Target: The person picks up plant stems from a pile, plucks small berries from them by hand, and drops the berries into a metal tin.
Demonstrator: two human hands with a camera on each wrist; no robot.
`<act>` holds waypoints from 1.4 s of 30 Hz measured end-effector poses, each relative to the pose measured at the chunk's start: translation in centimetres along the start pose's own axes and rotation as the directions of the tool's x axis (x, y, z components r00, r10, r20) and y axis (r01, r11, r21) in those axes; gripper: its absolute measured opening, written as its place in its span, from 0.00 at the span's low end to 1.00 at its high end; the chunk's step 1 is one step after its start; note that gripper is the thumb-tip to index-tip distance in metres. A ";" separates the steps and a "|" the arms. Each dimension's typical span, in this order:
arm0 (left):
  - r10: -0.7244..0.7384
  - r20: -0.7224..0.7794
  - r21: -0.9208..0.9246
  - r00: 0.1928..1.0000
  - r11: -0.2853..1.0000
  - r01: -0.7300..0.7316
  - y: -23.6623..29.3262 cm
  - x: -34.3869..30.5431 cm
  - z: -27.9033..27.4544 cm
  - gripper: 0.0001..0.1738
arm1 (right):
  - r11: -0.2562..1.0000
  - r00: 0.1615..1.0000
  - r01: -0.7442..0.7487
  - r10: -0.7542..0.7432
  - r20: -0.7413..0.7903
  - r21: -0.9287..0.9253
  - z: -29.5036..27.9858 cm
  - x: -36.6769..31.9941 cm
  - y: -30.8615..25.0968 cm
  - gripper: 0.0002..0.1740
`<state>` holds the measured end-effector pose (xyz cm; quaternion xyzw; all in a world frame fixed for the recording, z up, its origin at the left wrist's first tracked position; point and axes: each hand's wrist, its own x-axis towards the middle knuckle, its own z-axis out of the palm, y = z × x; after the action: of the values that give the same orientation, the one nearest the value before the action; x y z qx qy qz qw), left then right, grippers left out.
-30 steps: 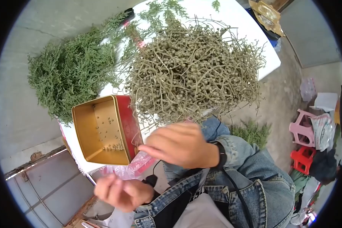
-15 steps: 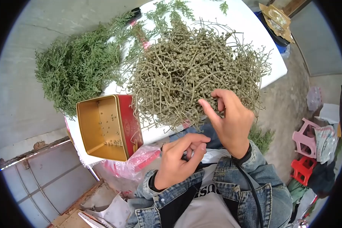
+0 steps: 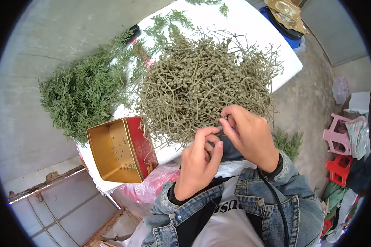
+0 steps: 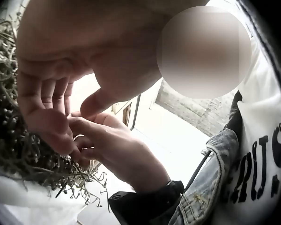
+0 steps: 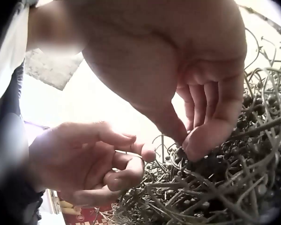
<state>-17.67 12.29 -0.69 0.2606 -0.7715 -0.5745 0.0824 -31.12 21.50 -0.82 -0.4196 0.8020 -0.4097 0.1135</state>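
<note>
A large heap of dried greenish-brown stems with small round buds (image 3: 193, 82) covers the near part of the white table. At its near edge my right hand (image 3: 253, 138) pinches a small round bud (image 5: 181, 153) between thumb and index finger. My left hand (image 3: 197, 166) is just to the left, palm turned inward, fingers loosely bent and thumb apart from the index finger. Nothing shows in its grasp. Left of the heap a red tin box (image 3: 143, 144) lies with its gold inside facing me; several loose buds (image 3: 127, 166) are in it.
Green feathery sprigs (image 3: 82, 90) are piled at the table's left, with smaller ones farther back. A pink plastic bag (image 3: 146, 186) hangs below the tin. On the floor at right are a pink stool (image 3: 338, 133) and a red stool (image 3: 338, 168).
The left hand has moved from beside the tin to the heap's near edge. The right hand went from near the tin to the heap, and its thumb and index finger have closed on a bud.
</note>
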 end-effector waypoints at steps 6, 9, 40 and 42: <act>-0.120 0.023 -0.203 0.993 0.972 0.122 -1.0 0.4 0.6 0.14 | 0.965 0.999 -0.022 0.029 -0.023 0.260 -0.6 -1.0 1.0 0.08; -0.045 -0.075 -0.174 0.996 0.984 0.032 -1.1 0.8 1.5 0.17 | 0.845 0.992 -0.087 0.124 -0.036 0.527 -0.6 -1.7 1.7 0.08; 0.341 -0.004 0.243 0.940 0.912 -0.330 -0.6 3.2 1.5 0.04 | 0.719 0.802 0.571 -0.387 0.454 -0.396 -5.1 0.2 2.0 0.17; 0.317 -0.032 0.172 0.948 0.936 -0.307 -0.5 3.1 1.4 0.01 | 0.652 0.774 0.617 -0.401 0.491 -0.440 -5.1 0.3 1.9 0.18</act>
<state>-20.79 11.82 -2.17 0.1575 -0.8451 -0.4805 0.1733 -35.11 24.75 1.05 -0.7104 0.6993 -0.0793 -0.0007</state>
